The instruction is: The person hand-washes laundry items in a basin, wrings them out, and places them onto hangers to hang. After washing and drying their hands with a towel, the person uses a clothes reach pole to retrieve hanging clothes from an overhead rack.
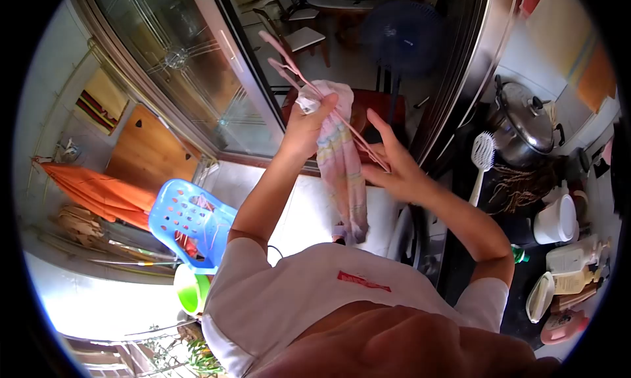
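My left hand is closed around pink clothes hangers together with the top of a striped towel. The towel, in pale pink, yellow and blue, hangs down long and narrow in front of my shirt. A small crumpled white piece shows beside my left thumb. To the right, my right hand has its fingers spread apart. The lower end of a hanger reaches the gap between its thumb and fingers; whether they touch it I cannot tell.
A blue plastic chair stands at left, near a green bucket and a hanging orange cloth. The right counter bears a lidded pot, a white slotted turner and bottles. Ahead, a sliding glass door opens onto a room with a fan.
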`<state>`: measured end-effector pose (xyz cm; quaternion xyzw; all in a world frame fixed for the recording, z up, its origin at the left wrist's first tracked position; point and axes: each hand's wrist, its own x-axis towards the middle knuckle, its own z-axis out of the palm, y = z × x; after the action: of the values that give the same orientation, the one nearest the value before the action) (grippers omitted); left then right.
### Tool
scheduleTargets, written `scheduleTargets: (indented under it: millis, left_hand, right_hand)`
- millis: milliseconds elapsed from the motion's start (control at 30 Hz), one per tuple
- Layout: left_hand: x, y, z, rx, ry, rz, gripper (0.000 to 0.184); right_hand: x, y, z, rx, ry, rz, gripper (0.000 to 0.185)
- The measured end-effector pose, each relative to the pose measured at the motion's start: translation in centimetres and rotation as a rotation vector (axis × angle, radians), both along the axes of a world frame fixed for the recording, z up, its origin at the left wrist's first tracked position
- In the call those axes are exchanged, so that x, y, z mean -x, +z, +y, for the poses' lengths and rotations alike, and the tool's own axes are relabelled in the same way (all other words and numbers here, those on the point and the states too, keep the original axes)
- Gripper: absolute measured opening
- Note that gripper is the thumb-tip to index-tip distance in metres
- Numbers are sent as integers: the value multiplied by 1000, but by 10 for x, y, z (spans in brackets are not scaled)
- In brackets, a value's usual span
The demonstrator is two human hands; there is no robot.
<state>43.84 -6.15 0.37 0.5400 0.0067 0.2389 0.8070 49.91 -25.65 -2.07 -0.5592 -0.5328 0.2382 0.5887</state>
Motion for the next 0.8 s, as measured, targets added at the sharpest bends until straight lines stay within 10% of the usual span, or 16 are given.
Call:
scheduleTargets:
  millis: [133,233,633,800]
  left_hand:
    - [22,-6,-1,-111,122,50,19]
    - [31,-10,15,-63,88,83,21]
    - [65,5,74,228,-359,117,32]
    - [59,31,56,234,-450,6,26]
  right_hand:
    - [0,-24,40,118,-305,-182,63]
    - [-4,-32,60,344,-2,381,43]
    - [67,-129,47,-184,-479,476,43]
    - [115,-155,96,75,-804,155,54]
